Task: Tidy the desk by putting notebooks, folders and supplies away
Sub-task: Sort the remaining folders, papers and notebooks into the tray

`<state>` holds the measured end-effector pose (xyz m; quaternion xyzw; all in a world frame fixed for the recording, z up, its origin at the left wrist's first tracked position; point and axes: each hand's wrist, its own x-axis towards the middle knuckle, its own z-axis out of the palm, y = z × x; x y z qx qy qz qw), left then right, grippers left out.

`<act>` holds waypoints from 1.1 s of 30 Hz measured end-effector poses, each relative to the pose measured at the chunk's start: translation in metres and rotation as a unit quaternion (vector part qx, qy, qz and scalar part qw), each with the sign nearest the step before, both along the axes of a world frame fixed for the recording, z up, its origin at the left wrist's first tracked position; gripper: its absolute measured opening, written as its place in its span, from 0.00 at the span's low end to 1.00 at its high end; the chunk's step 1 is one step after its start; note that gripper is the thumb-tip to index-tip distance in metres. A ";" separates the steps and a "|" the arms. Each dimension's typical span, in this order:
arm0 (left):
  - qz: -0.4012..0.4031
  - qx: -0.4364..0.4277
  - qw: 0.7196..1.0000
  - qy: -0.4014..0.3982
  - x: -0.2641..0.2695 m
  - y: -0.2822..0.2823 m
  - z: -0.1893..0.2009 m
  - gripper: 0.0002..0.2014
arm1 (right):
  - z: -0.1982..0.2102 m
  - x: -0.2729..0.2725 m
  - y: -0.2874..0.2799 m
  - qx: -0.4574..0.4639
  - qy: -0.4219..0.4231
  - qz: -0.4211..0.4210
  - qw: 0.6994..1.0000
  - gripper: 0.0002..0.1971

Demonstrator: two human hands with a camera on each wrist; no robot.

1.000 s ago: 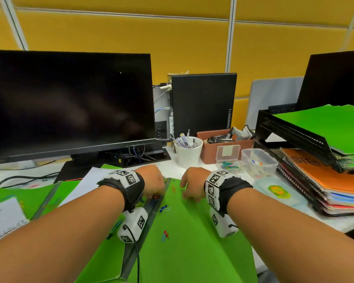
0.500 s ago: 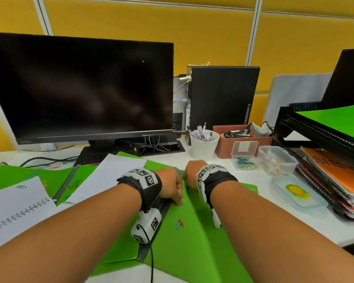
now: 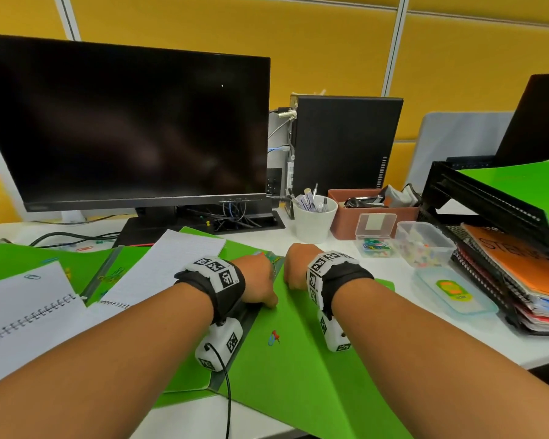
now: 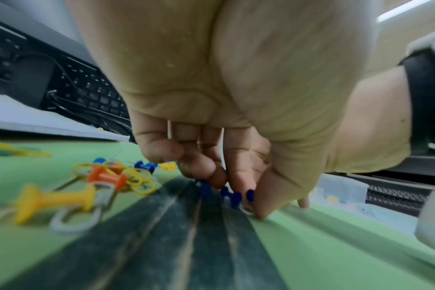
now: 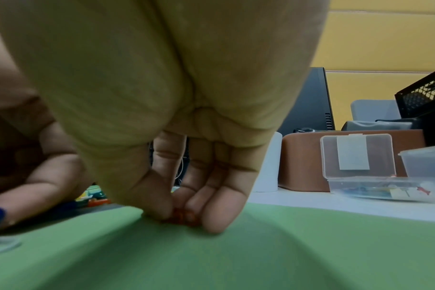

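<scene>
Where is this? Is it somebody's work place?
Probably an office desk: a big black monitor, a computer tower, a paper tray stacked with folders, and yellow partition panels behind.

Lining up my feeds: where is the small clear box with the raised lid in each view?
Head: clear box right of centre, before the brown bin.
Left wrist: not clearly visible.
Right wrist: right edge, lid upright.
Shared landmark: the brown bin.

left hand (image 3: 260,285) slid nearer along folder spine (image 3: 235,340), right hand (image 3: 295,267) barely shifted
</scene>
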<state>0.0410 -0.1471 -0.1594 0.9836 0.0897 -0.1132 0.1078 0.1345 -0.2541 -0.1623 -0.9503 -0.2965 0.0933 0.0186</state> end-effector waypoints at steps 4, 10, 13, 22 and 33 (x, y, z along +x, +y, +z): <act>0.012 -0.020 0.999 -0.033 -0.005 0.010 0.005 0.05 | 0.004 -0.006 -0.008 0.010 0.021 0.026 0.999 0.06; 0.060 -0.048 0.994 -0.081 -0.014 0.024 0.010 0.03 | 0.018 -0.023 -0.016 0.040 0.110 0.061 0.991 0.07; 0.075 -0.027 0.995 -0.057 -0.018 0.031 0.014 0.03 | 0.025 -0.039 -0.011 0.088 0.167 0.066 0.980 0.04; 0.086 -0.030 0.996 -0.007 -0.043 0.072 0.024 0.04 | 0.018 -0.052 0.000 -0.011 0.072 0.141 0.987 0.08; 0.103 -0.017 0.994 0.036 -0.042 0.058 0.015 0.17 | 0.021 -0.052 -0.008 0.000 0.114 0.126 0.985 0.05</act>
